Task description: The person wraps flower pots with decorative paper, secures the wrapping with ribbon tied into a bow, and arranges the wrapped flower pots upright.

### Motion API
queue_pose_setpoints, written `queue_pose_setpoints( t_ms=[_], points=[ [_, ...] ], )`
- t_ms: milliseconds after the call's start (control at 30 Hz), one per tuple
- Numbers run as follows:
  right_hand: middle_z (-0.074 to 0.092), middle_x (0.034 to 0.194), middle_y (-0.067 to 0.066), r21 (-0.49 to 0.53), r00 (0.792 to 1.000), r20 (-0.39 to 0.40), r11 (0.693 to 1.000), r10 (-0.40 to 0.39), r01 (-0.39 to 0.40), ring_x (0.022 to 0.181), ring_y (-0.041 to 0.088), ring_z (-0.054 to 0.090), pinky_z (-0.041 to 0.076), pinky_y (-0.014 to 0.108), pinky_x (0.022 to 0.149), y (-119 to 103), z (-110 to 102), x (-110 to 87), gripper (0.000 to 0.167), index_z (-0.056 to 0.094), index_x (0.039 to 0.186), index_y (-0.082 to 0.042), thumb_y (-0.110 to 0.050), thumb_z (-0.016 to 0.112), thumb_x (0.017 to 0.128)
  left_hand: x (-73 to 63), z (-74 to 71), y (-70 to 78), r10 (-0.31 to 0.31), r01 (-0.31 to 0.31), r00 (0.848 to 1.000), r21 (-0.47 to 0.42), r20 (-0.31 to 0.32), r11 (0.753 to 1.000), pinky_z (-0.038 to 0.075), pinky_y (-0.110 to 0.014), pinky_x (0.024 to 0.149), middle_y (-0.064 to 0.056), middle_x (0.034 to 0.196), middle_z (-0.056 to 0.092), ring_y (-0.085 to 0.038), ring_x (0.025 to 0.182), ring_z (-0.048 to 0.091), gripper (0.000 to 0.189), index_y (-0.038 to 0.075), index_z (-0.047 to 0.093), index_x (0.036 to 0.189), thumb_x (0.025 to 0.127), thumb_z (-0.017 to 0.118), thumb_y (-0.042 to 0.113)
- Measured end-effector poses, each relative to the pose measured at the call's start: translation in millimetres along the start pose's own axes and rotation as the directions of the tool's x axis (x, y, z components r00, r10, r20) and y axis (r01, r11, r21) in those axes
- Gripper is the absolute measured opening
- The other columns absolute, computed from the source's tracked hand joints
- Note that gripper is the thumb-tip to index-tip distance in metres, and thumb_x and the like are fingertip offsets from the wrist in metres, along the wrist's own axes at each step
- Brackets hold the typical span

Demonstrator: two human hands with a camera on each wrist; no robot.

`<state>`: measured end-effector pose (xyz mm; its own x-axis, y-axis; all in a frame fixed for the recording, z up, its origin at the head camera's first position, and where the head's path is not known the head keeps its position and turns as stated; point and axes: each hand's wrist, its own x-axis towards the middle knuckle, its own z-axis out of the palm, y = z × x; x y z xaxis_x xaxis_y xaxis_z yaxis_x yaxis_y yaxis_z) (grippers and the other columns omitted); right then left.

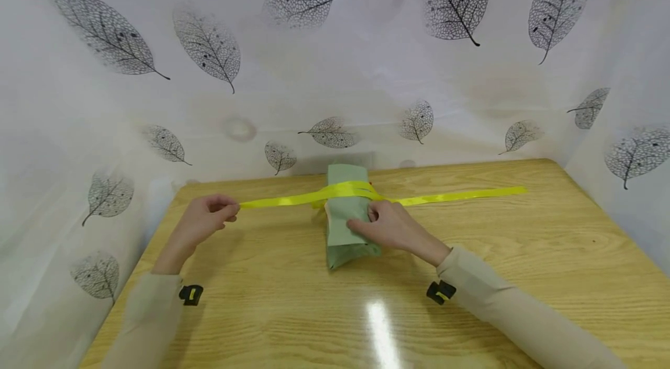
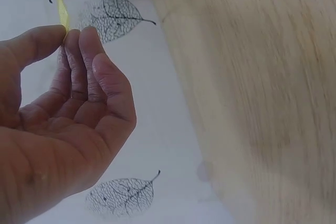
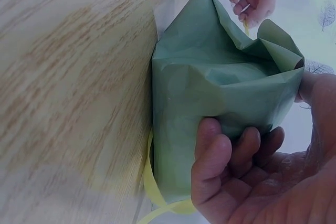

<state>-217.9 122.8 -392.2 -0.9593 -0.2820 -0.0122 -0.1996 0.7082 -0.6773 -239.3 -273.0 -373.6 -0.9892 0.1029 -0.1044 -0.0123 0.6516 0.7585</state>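
A package wrapped in green paper lies on the table, with a yellow ribbon passing across its upper part. My left hand pinches one end of the ribbon between thumb and fingertips, drawn out to the left of the package. In the left wrist view the left hand has its thumb against the index finger at the ribbon. My right hand grips the package's right side, thumb on top. The right wrist view has the right hand's fingers curled against the green paper, whose near end is folded.
The ribbon's other length stretches right along the wooden table. Behind the table hangs a white sheet printed with dark leaves, which also borders both sides.
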Motion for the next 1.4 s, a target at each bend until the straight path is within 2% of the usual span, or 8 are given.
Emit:
queue_pose_setpoints(
  t_ms=[267,533,700,800,900,1100,1233,1400],
  points=[
    [0.041,0.059,-0.005,0.013,1.0,0.008,1.0,-0.001,0.001,0.055,0.012,0.037,0.035,0.028,0.055,1.1,0.7,0.2,0.049,0.043,0.066,-0.018,-0.055,0.067,0.088,-8.9,-14.2,-19.7,-0.03,0.033,0.999,0.068,-0.037,0.997,0.058,-0.033,0.081,-0.018,0.117,0.07,-0.021,0.1,0.068,0.044,-0.001,0.063,0.127,0.105,0.056,0.038],
    [0.041,0.059,-0.005,0.01,1.0,-0.007,1.0,0.003,-0.003,0.056,0.012,0.038,0.035,0.028,0.055,1.6,0.7,-0.1,0.05,0.042,0.066,-0.019,-0.055,0.068,0.088,-20.5,-26.9,-35.2,-0.048,0.051,0.998,0.107,-0.026,0.993,0.058,-0.029,0.075,-0.018,0.111,0.073,-0.009,0.091,0.069,0.042,-0.004,0.064,0.123,0.105,0.057,0.033],
    [0.041,0.06,-0.005,0.017,1.0,0.0,1.0,0.01,-0.01,0.056,0.012,0.038,0.035,0.028,0.055,2.5,-0.3,-0.6,0.049,0.042,0.066,-0.019,-0.055,0.068,0.088,-24.1,-27.7,-34.8,-0.069,0.067,0.998,0.196,0.001,0.978,0.054,-0.031,0.071,-0.015,0.107,0.074,-0.012,0.088,0.066,0.041,-0.003,0.066,0.12,0.105,0.056,0.034],
    [0.041,0.06,-0.005,0.018,1.0,0.001,1.0,0.017,-0.017,0.056,0.012,0.038,0.035,0.027,0.055,2.9,-1.0,-0.9,0.049,0.043,0.066,-0.018,-0.055,0.068,0.088,-22.3,-23.3,-27.6,-0.011,0.013,1.0,0.285,-0.008,0.958,0.05,-0.032,0.067,-0.013,0.101,0.074,-0.016,0.085,0.064,0.036,-0.001,0.068,0.115,0.105,0.056,0.032],
    [0.042,0.06,-0.005,0.018,1.0,-0.002,1.0,0.02,-0.02,0.056,0.012,0.039,0.036,0.027,0.055,2.4,-1.7,-1.5,0.05,0.043,0.067,-0.019,-0.056,0.067,0.088,-18.3,-11.5,-12.0,0.056,-0.04,0.998,0.328,-0.038,0.944,0.051,-0.033,0.068,-0.014,0.101,0.073,-0.021,0.087,0.066,0.033,0.002,0.069,0.112,0.104,0.057,0.032],
    [0.043,0.06,-0.005,0.019,1.0,0.002,0.999,0.026,-0.026,0.055,0.011,0.039,0.036,0.027,0.055,3.4,-1.4,-0.9,0.049,0.044,0.066,-0.019,-0.057,0.067,0.088,-10.4,32.5,36.0,0.185,-0.154,0.978,0.272,-0.092,0.95,0.056,-0.041,0.081,-0.01,0.105,0.074,-0.026,0.097,0.069,0.024,0.009,0.072,0.11,0.103,0.061,0.029],
    [0.042,0.06,-0.005,0.019,1.0,0.001,0.999,0.028,-0.028,0.055,0.012,0.038,0.036,0.027,0.055,3.7,-2.3,-0.9,0.049,0.044,0.066,-0.019,-0.056,0.067,0.088,-2.6,69.1,57.0,0.263,-0.247,0.963,0.209,-0.054,0.946,0.055,-0.033,0.077,-0.005,0.101,0.074,-0.019,0.092,0.068,0.021,0.012,0.073,0.109,0.101,0.064,0.03],
    [0.044,0.06,-0.005,0.026,0.999,0.011,0.999,0.037,-0.038,0.055,0.012,0.039,0.035,0.027,0.054,3.2,-1.9,-0.7,0.048,0.045,0.067,-0.019,-0.056,0.068,0.088,5.1,103.6,70.7,0.305,-0.305,0.952,0.093,0.01,0.948,0.057,-0.029,0.073,-0.003,0.111,0.075,-0.018,0.095,0.069,0.03,0.015,0.073,0.119,0.099,0.068,0.037]
  ],
)
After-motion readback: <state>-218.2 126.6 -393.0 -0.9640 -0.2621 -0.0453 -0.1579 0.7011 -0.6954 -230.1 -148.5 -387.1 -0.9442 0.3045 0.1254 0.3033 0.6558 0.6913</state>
